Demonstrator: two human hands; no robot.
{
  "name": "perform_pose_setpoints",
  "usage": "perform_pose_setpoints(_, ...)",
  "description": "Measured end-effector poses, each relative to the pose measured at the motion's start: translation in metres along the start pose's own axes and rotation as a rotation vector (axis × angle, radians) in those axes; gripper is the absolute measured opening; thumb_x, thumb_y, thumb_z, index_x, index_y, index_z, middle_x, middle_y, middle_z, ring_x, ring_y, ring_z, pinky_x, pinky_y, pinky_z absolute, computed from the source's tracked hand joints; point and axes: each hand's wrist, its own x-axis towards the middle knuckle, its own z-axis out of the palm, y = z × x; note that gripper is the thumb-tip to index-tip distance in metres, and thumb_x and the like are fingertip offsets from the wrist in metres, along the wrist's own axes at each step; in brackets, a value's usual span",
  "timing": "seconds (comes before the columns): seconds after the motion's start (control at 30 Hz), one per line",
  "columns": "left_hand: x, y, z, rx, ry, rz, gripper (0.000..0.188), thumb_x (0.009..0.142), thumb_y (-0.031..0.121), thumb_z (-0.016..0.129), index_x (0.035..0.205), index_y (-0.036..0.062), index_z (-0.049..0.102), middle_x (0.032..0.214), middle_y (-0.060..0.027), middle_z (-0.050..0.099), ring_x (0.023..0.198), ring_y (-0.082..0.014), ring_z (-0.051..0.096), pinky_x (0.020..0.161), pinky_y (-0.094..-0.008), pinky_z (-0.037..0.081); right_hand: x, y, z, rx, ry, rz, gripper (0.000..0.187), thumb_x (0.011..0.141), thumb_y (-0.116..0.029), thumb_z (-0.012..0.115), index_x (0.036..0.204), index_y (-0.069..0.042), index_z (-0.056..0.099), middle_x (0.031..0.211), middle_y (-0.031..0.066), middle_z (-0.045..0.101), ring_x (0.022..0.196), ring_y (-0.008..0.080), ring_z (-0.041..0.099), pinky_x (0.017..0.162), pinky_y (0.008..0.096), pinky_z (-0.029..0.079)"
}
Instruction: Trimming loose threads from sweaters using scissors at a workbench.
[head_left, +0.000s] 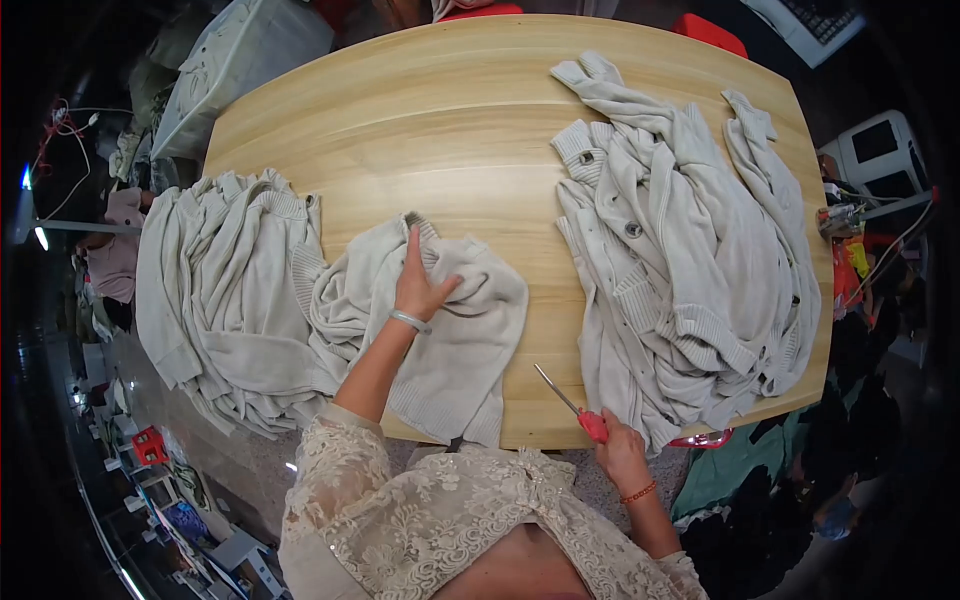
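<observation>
In front of me on the table, a light grey knitted sweater point(450, 370) lies crumpled, its ribbed hem toward the near edge. My left hand point(424, 285) rests on top of it, thumb and fingers spread, a bangle round the wrist. At the near edge, my right hand point(622, 450) is closed round the red handles of scissors point(592, 426). Their blades point up and to the left over the bare wood. To the right, a big loose pile of buttoned grey cardigans point(700, 250) reaches close to that hand.
Another heap of grey knitwear point(235, 290) hangs over the left edge of the wooden table point(420, 120) and touches the sweater. Beyond the far left corner stands a translucent bin point(250, 65) with clothing inside. A red stool point(710, 35) shows past the far edge.
</observation>
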Motion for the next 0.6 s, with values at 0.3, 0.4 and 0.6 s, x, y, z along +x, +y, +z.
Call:
perform_pose_setpoints(0.3,0.09,-0.02,-0.022,0.433,-0.135,-0.346,0.127,0.059,0.031,0.083,0.151,0.0141,-0.002,0.145,-0.0308,0.023,0.123,-0.0417,0.048,0.098,-0.044,0.046,0.013,-0.001,0.0,-0.075,-0.042,-0.088,0.042,0.08,-0.013,0.062,0.121,-0.001,0.057,0.088,0.0255,0.065,0.083,0.0415,0.064,0.075,0.0485,0.05)
perform_pose_setpoints(0.4,0.111,0.013,0.004,0.555,-0.285,-0.38,0.129,0.058,0.028,0.084,0.151,0.0151,-0.003,0.146,-0.0311,0.02,0.13,-0.0429,0.039,0.1,-0.05,0.043,0.011,0.017,0.012,-0.053,0.053,-0.152,0.045,0.076,-0.008,0.062,0.12,-0.002,0.056,0.084,0.0261,0.065,0.08,0.0417,0.064,0.072,0.0504,0.049)
perform_pose_setpoints(0.6,0.117,0.0,0.037,0.356,-0.024,-0.598,0.068,0.08,0.023,0.066,0.137,0.0015,0.036,0.133,-0.0201,0.046,0.118,-0.0324,0.053,0.09,-0.0416,0.051,0.009,0.012,0.01,-0.15,0.008,-0.134,0.035,0.084,-0.017,0.057,0.117,-0.004,0.059,0.078,0.0271,0.064,0.079,0.045,0.063,0.071,0.0531,0.048)
